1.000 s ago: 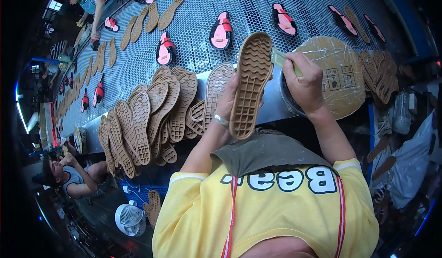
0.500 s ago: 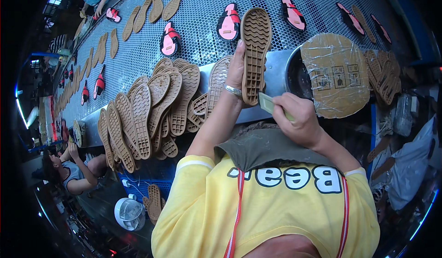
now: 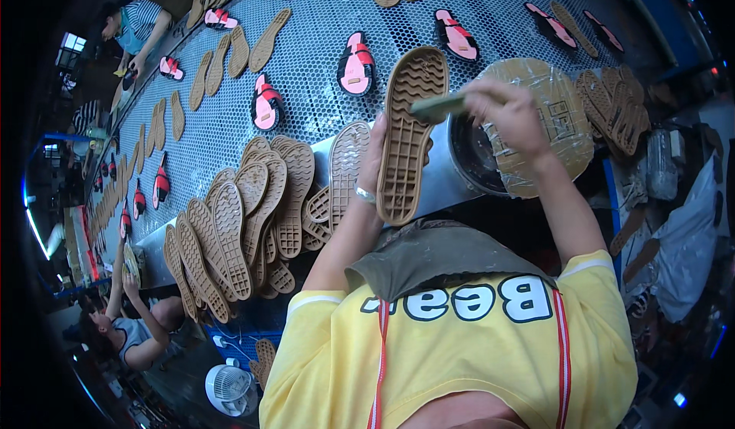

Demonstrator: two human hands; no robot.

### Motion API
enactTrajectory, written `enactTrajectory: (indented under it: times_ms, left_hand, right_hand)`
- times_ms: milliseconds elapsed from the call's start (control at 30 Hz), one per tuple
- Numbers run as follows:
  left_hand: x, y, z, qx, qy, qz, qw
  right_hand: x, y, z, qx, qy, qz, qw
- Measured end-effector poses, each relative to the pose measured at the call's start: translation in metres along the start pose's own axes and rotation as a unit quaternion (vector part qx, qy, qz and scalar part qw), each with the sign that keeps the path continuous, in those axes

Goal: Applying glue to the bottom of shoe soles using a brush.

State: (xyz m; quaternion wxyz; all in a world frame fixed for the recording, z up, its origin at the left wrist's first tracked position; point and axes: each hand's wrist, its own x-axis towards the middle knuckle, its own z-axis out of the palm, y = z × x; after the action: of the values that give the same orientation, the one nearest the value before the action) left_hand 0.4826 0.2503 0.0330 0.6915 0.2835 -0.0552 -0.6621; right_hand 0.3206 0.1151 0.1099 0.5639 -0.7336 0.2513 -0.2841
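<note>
My left hand (image 3: 373,157) is closed round the side of a tan shoe sole (image 3: 398,176), held up with its grid-and-wave face toward me. In my right hand (image 3: 513,115) is a flat green brush (image 3: 440,109), its end over the upper middle of the sole; motion blurs it, so I cannot tell whether it touches. Just right of the sole stands a round metal pot (image 3: 468,153), partly covered by a taped cardboard disc (image 3: 547,126). Another tan sole (image 3: 350,165) lies by my left wrist.
Many tan soles (image 3: 230,230) are heaped along the metal ledge to the left, others (image 3: 612,111) at right. Beyond, a perforated conveyor (image 3: 306,69) carries pink-and-black sandals (image 3: 357,65) and loose soles. Two co-workers (image 3: 142,27) (image 3: 142,341) are at the left. A white fan (image 3: 231,389) stands below.
The brush has moved up from beside the sole's heel to over its upper half. The view has shifted, and sandals and soles on the conveyor sit further left and lower.
</note>
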Motion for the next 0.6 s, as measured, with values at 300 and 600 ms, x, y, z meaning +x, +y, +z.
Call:
enactTrajectory:
  times_ms: [300,600]
  left_hand:
    - [0.002,0.001,-0.009,0.028,-0.024,-0.018,0.999]
    - [0.021,0.011,-0.015,-0.039,-0.095,-0.039,0.994]
  right_hand:
    - [-0.006,0.012,0.026,-0.214,0.058,-0.308,0.925]
    - [-0.068,-0.003,0.066,-0.181,-0.170,-0.349,0.904]
